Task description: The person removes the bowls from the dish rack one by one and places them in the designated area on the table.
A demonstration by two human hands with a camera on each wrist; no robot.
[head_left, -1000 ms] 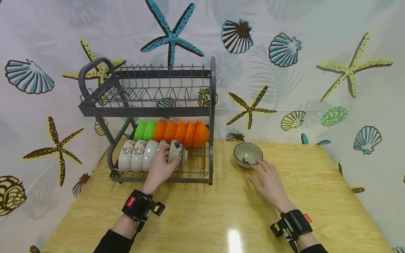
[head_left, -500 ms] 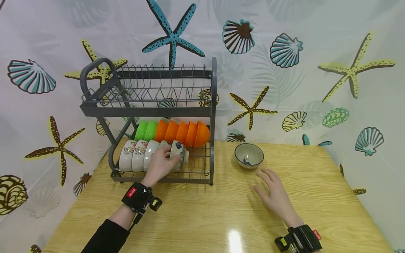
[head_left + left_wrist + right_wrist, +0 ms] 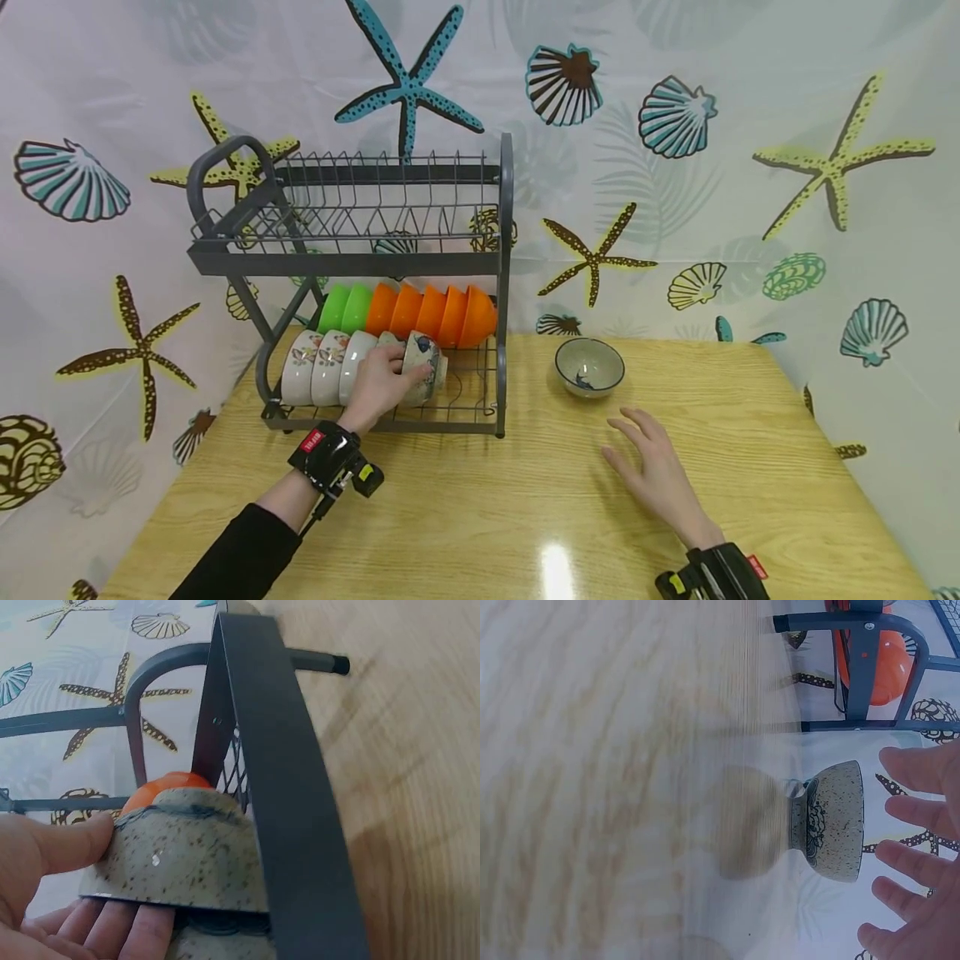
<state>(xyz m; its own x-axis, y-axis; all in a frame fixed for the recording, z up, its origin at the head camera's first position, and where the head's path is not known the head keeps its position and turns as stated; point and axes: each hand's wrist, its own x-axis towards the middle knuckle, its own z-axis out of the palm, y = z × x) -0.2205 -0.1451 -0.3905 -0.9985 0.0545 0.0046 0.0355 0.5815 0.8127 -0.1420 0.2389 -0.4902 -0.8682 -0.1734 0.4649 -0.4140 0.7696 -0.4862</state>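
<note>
My left hand [image 3: 378,385] grips a speckled grey bowl [image 3: 422,367] with a blue pattern, standing on edge in the lower tier of the dish rack [image 3: 420,427]. In the left wrist view the thumb lies on the outside of that bowl [image 3: 180,855] and the fingers are inside its rim. A second speckled bowl shows just behind it. A matching bowl [image 3: 590,367] sits upright on the table, right of the rack. My right hand [image 3: 660,477] hovers in front of it, apart from it, fingers spread and holding nothing.
White bowls [image 3: 298,371] stand on edge at the left of the lower tier. Behind them is a row of green bowls [image 3: 332,310] and orange bowls [image 3: 477,318]. Above is the wire upper tier [image 3: 352,265]. A patterned cloth [image 3: 720,217] hangs behind the wooden table [image 3: 480,517].
My right hand has drawn back from the bowl on the table, toward the front right. The left hand keeps its hold on the bowl in the rack, nearly still.
</note>
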